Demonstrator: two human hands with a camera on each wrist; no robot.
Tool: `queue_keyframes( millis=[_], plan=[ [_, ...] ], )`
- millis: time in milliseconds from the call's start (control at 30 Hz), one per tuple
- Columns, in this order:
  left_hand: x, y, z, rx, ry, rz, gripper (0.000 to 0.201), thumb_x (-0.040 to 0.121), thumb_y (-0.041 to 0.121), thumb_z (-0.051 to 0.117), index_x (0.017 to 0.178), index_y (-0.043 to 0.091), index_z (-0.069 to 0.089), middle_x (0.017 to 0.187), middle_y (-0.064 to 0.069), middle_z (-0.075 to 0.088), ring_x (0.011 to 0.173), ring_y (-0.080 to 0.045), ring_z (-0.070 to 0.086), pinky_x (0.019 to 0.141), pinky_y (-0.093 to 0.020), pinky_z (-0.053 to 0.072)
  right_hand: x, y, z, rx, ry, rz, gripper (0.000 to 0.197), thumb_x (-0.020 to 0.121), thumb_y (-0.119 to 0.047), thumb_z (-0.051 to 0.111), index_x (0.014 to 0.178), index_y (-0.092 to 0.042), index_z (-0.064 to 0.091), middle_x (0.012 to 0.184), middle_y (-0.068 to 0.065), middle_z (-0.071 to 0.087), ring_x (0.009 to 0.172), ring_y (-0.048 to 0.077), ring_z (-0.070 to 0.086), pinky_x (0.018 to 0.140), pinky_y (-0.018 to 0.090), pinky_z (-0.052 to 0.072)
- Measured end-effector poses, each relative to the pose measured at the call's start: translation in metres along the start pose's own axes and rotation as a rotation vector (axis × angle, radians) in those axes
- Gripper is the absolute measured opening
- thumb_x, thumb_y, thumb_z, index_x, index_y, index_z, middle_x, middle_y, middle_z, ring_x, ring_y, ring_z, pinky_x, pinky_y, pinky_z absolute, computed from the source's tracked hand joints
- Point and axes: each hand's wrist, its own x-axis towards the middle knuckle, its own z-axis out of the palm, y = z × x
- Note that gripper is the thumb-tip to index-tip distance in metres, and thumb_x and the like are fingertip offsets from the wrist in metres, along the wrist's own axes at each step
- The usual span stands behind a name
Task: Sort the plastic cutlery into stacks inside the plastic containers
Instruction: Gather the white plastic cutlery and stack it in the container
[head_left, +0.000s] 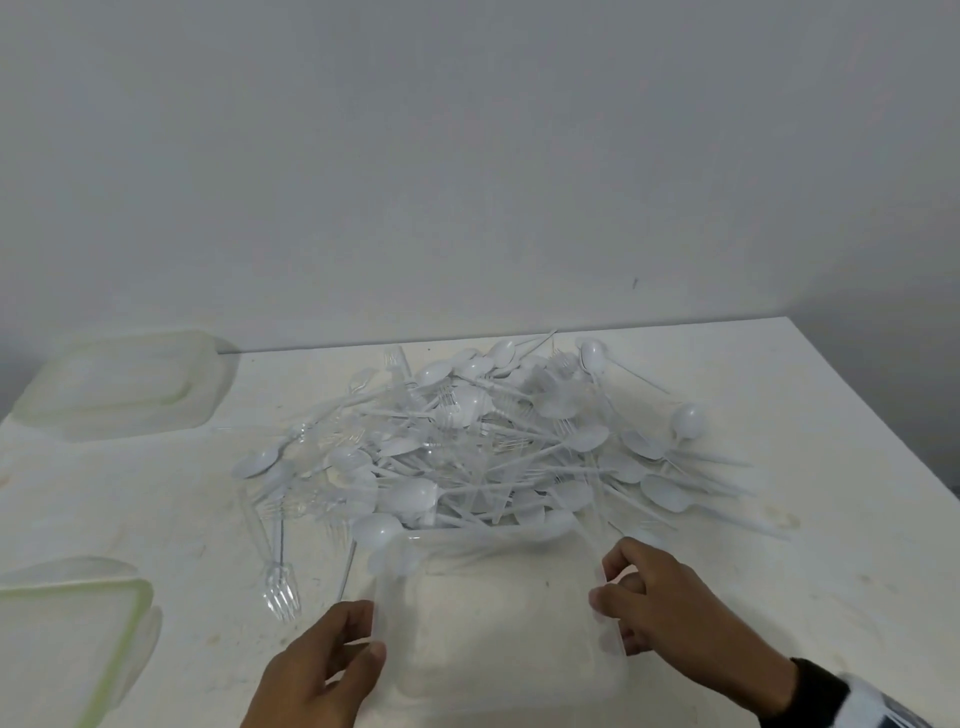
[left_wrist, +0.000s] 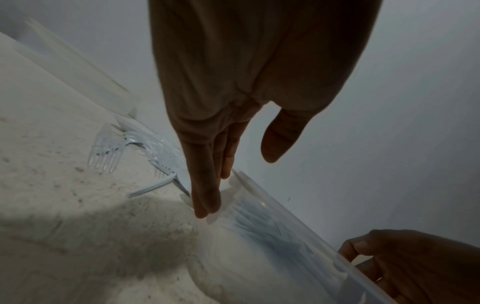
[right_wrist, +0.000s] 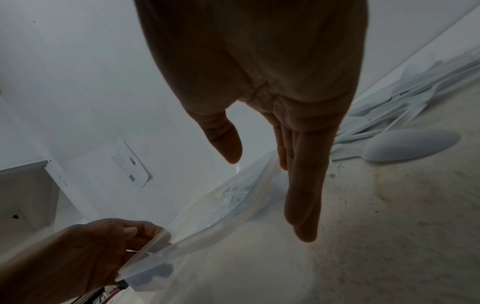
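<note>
A large heap of white plastic spoons and forks (head_left: 467, 441) lies in the middle of the table. Just in front of it stands a clear plastic container (head_left: 493, 623) with its bottom bare. My left hand (head_left: 371, 629) holds the container's left wall, thumb over the rim and fingers outside. My right hand (head_left: 605, 584) grips the right wall, fingers curled at the rim. In the left wrist view my left hand (left_wrist: 239, 185) lies along the container (left_wrist: 285, 236). My right hand (right_wrist: 267, 197) shows against the container (right_wrist: 207, 216) in the right wrist view.
Two clear containers with green-sealed lids stand at the left, one at the back (head_left: 119, 384) and one near the front edge (head_left: 72, 634). Clear forks (head_left: 283, 592) lie left of my left hand. A spoon (head_left: 379, 530) touches the container's far rim. The table's right edge (head_left: 883, 415) is close.
</note>
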Motion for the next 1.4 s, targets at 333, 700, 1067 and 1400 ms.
queue_keyframes(
  millis=[333, 700, 1067, 1400],
  plan=[
    [0.025, -0.013, -0.011, 0.097, -0.038, 0.024, 0.039, 0.087, 0.007, 0.062, 0.084, 0.046, 0.064, 0.076, 0.012, 0.071, 0.071, -0.007, 0.069, 0.081, -0.025, 0.054, 0.016, -0.010, -0.016, -0.072, -0.066, -0.029, 0.016, 0.086, -0.023, 0.063, 0.087, -0.007, 0.061, 0.072, 0.007, 0.071, 0.065, 0.024, 0.069, 0.064, 0.033, 0.056],
    [0.059, -0.008, -0.046, -0.060, 0.112, -0.001, 0.019, 0.087, -0.006, 0.060, 0.085, 0.009, 0.071, 0.073, -0.005, 0.073, 0.066, -0.020, 0.071, 0.060, -0.032, 0.058, 0.098, -0.013, -0.077, -0.515, 0.374, -0.188, 0.010, 0.082, -0.016, 0.066, 0.076, -0.018, 0.058, 0.074, -0.004, 0.065, 0.071, 0.016, 0.062, 0.062, 0.027, 0.046],
    [0.068, -0.009, -0.050, -0.070, 0.092, -0.012, 0.019, 0.087, -0.005, 0.059, 0.087, 0.009, 0.070, 0.073, -0.005, 0.073, 0.066, -0.022, 0.071, 0.059, -0.030, 0.057, 0.101, 0.023, -0.098, -0.757, 0.335, -0.042, 0.016, 0.082, -0.020, 0.065, 0.088, -0.025, 0.051, 0.085, -0.006, 0.051, 0.080, 0.015, 0.052, 0.062, 0.025, 0.040],
    [0.082, -0.006, -0.054, -0.053, 0.080, -0.004, 0.019, 0.088, -0.004, 0.059, 0.088, 0.012, 0.070, 0.076, -0.004, 0.073, 0.068, -0.020, 0.071, 0.070, -0.036, 0.055, 0.096, 0.028, -0.095, -0.850, 0.331, 0.011, 0.022, 0.085, -0.025, 0.060, 0.102, -0.022, 0.047, 0.093, -0.003, 0.044, 0.087, 0.019, 0.047, 0.061, 0.027, 0.035]
  ],
)
